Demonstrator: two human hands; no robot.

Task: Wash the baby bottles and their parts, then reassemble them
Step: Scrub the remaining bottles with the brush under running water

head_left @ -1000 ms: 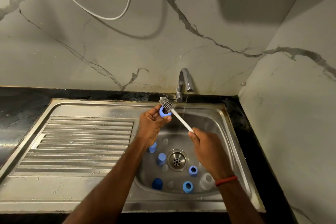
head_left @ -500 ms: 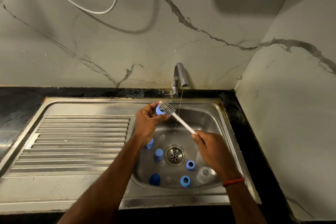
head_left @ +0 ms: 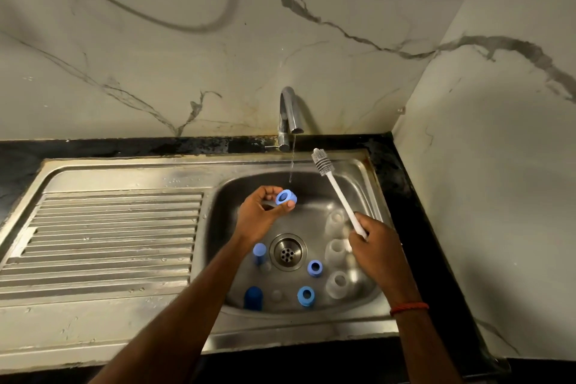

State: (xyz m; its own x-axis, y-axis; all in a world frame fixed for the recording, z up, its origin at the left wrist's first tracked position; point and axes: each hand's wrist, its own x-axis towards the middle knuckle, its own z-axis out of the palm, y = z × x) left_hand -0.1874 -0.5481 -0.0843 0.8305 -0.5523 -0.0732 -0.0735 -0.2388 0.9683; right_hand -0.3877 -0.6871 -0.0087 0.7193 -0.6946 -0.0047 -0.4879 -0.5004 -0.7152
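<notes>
Head view, over the sink. My left hand point(head_left: 265, 213) pinches a blue bottle ring point(head_left: 286, 197) between thumb and fingertips, just under the thin water stream point(head_left: 292, 162) running from the faucet point(head_left: 290, 109). My right hand point(head_left: 375, 248) is clenched round the white handle of the bottle brush point(head_left: 338, 196), bristles up, tilted toward the faucet, apart from the ring. Down in the sink basin point(head_left: 224, 212), two more blue rings point(head_left: 314, 268) sit right of the drain point(head_left: 287, 252). Two blue caps point(head_left: 259, 253) stand on its left, and three clear bottles point(head_left: 336, 251) stand beside my right hand.
</notes>
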